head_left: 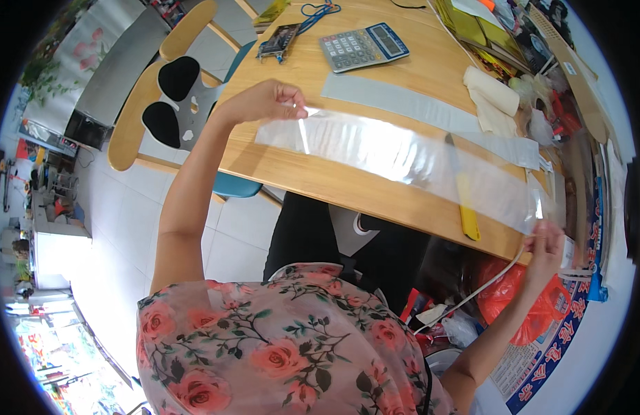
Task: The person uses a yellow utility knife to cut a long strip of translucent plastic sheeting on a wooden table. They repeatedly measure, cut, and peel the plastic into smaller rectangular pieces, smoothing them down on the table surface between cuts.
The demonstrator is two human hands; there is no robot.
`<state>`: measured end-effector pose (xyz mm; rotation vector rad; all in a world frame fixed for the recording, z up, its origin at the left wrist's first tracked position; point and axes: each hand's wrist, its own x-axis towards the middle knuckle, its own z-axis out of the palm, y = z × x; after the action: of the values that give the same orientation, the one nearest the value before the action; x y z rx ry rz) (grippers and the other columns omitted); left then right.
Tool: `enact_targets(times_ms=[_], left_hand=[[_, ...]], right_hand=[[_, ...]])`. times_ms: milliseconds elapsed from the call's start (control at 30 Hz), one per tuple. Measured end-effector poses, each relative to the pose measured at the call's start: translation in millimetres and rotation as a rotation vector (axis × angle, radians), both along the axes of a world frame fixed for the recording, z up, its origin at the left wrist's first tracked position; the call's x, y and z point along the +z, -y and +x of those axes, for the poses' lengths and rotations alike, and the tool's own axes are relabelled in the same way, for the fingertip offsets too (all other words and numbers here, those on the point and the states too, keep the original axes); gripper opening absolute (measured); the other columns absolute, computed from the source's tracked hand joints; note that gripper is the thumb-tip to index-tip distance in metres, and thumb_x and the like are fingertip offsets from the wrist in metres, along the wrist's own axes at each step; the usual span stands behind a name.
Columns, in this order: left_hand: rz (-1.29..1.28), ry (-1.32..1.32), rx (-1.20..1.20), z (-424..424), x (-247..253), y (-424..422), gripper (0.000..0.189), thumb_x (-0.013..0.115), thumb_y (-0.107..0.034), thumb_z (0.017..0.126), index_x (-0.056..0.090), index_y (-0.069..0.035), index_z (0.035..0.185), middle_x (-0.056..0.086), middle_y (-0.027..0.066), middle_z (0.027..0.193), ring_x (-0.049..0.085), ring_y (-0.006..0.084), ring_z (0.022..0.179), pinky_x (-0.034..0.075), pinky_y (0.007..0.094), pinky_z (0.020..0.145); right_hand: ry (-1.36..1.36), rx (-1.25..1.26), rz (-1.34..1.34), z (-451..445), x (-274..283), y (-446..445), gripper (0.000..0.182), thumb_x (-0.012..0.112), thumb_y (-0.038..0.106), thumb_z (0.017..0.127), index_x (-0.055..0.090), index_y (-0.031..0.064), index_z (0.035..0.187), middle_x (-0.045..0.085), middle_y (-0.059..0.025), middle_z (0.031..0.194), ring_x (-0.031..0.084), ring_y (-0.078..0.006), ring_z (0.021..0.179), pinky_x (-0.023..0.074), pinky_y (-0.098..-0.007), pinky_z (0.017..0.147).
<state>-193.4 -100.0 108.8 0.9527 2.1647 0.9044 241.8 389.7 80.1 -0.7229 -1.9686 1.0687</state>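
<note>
A long strip of clear plastic film [382,148] stretches across the wooden table between my two hands. My left hand [273,101] pinches its upper edge near the left end with thumb and fingers. At the right end, my right hand [545,246] grips the film's corner beside the table's front edge. A knife with a yellow handle [469,220] lies on the table, its blade partly seen through the film. Behind the held film, a second, greyish plastic strip [403,100] lies flat.
On the wooden table [294,171] are a calculator [364,46], a small pouch with a blue cord [281,40] and a cream cloth roll [491,93]. Bags and papers crowd the right side. A white cable [470,295] hangs near a red plastic bag [507,306]. Chairs [128,114] stand left.
</note>
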Motion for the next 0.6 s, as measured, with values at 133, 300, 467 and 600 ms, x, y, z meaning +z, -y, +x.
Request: enact_targets(times_ms=[133,300,467,600], left_hand=[[-0.075,-0.155,0.020,0,-38,28,0.020,0.083,-0.018,0.091,0.073,-0.007,0.104,0.074,-0.0003,0.092,0.066,0.0149,0.086,0.052,0.0321,0.082],[0.140,-0.959,0.137,51,-40,-9,0.031,0.082,-0.012,0.082,0.071,-0.007,0.111,0.069,0.0127,0.108,0.067,0.0353,0.103,0.055,0.0436,0.090],[0.605,-0.606,-0.125,159,-56,-115,0.047,0.082,-0.020,0.085,0.068,-0.004,0.127,0.065,0.0228,0.132,0.060,0.0423,0.128,0.050,0.0473,0.108],[0.656,-0.540,-0.215,219,-67,-186,0.079,0.079,-0.018,0.087,0.043,-0.005,0.156,0.043,0.0292,0.157,0.039,0.0503,0.148,0.037,0.0545,0.120]], right_hand=[[0.103,0.034,-0.134,-26,-44,32,0.016,0.070,0.021,0.105,0.067,0.0062,0.111,0.066,0.0011,0.082,0.059,-0.0055,0.064,0.0431,-0.0196,0.056],[0.114,-0.010,-0.190,-39,-40,53,0.023,0.070,0.023,0.104,0.067,0.0036,0.117,0.067,0.0000,0.082,0.060,-0.0062,0.062,0.0448,-0.0207,0.055],[-0.014,0.031,-0.155,-51,-30,74,0.035,0.070,0.021,0.104,0.064,0.0010,0.132,0.067,-0.0032,0.085,0.061,-0.0075,0.063,0.0456,-0.0213,0.057],[0.007,0.080,-0.130,-64,-13,103,0.040,0.070,0.018,0.103,0.060,0.0001,0.137,0.069,-0.0052,0.091,0.062,-0.0097,0.064,0.0462,-0.0219,0.059]])
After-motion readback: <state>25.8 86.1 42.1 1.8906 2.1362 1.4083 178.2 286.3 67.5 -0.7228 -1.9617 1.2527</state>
